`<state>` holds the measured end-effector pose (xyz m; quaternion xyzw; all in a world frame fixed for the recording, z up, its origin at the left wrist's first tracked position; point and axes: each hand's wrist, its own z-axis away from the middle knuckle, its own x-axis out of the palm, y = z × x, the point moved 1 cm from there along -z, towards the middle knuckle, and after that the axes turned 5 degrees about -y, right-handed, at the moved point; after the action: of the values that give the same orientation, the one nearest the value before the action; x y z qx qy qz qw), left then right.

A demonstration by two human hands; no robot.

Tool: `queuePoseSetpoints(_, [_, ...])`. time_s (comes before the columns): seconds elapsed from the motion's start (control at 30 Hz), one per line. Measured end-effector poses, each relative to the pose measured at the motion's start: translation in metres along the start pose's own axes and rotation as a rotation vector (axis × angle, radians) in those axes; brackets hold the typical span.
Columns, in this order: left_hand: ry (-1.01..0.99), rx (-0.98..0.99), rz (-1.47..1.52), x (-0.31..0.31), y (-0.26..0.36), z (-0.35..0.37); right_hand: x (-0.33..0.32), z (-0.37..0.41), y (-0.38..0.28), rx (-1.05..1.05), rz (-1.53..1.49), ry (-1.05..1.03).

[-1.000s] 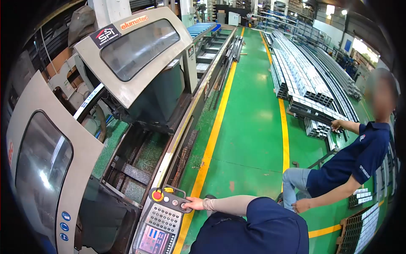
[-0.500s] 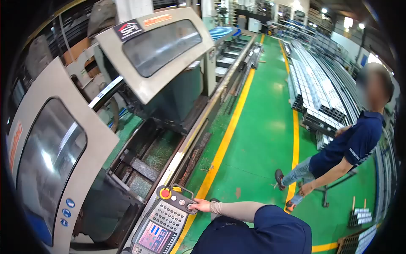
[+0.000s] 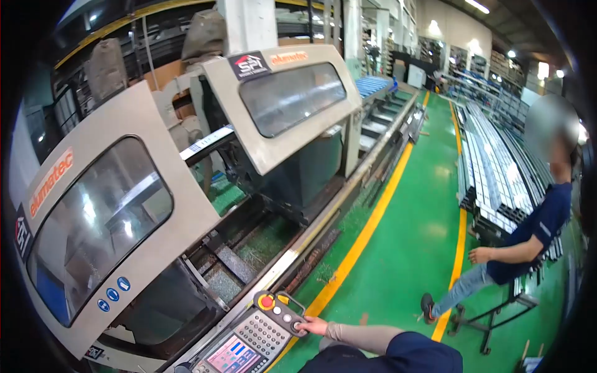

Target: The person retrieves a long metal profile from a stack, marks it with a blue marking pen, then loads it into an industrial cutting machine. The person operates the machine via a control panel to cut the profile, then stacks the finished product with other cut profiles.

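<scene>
The right hand (image 3: pixel 314 325), fingers half curled and gripping nothing, presses a button on the control pendant (image 3: pixel 249 340) at the machine's near rail; a slip onto an adjacent key could start motion in the exposed machine bed (image 3: pixel 249 252).

Seen from one head-worn camera, tilted forward and down through a fisheye lens: the control panel (image 3: pixel 252 339) is caught close at the lower edge, the machine (image 3: pixel 124 205) is framed left, and the green floor (image 3: pixel 410 236) is carried far ahead on the right.
</scene>
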<state>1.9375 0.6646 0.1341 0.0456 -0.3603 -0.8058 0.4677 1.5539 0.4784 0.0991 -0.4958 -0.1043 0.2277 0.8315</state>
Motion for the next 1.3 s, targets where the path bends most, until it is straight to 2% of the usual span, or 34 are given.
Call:
queuePoseSetpoints(0.1, [0.009, 0.011, -0.044, -0.002, 0.007, 0.006, 0.000, -0.009, 0.012, -0.041, 0.003, 0.034])
queuePoseSetpoints(0.13, [0.005, 0.022, -0.067, -0.002, 0.010, 0.006, -0.001, 0.022, -0.030, -0.012, -0.103, -0.008])
queuePoseSetpoints(0.17, [0.003, 0.038, -0.091, 0.001, 0.013, 0.007, -0.001, -0.002, -0.002, -0.020, -0.031, -0.006])
queuePoseSetpoints(0.2, [0.002, 0.046, -0.125, 0.005, 0.016, 0.010, -0.003, 0.000, -0.003, -0.014, -0.103, -0.049])
queuePoseSetpoints(0.23, [-0.002, 0.046, -0.165, 0.006, 0.019, 0.012, -0.002, -0.015, 0.018, -0.019, -0.050, -0.012])
queuePoseSetpoints(0.27, [-0.003, 0.042, -0.195, 0.007, 0.022, 0.014, -0.007, 0.001, -0.003, 0.050, 0.074, -0.004])
queuePoseSetpoints(0.33, [0.002, 0.039, -0.230, 0.012, 0.024, 0.017, -0.002, 0.000, 0.000, 0.074, 0.056, 0.051])
queuePoseSetpoints(0.43, [0.000, 0.031, -0.278, 0.019, 0.027, 0.019, -0.009, 0.011, -0.015, 0.102, 0.061, -0.053])
queuePoseSetpoints(0.57, [0.011, 0.011, -0.332, 0.025, 0.032, 0.021, -0.006, 0.011, -0.015, 0.108, 0.063, 0.004])
queuePoseSetpoints(0.7, [0.023, -0.009, -0.368, 0.028, 0.037, 0.025, -0.013, 0.030, -0.037, 0.122, 0.052, -0.031])
queuePoseSetpoints(0.97, [0.040, -0.038, -0.389, 0.029, 0.040, 0.029, -0.011, 0.029, -0.040, 0.106, 0.137, 0.063])
queuePoseSetpoints(1.1, [0.051, -0.047, -0.391, 0.022, 0.042, 0.033, -0.011, 0.031, -0.038, 0.081, 0.034, 0.044])
queuePoseSetpoints(1.3, [0.071, -0.063, -0.378, 0.004, 0.044, 0.044, -0.012, 0.023, -0.033, 0.129, 0.074, 0.007])
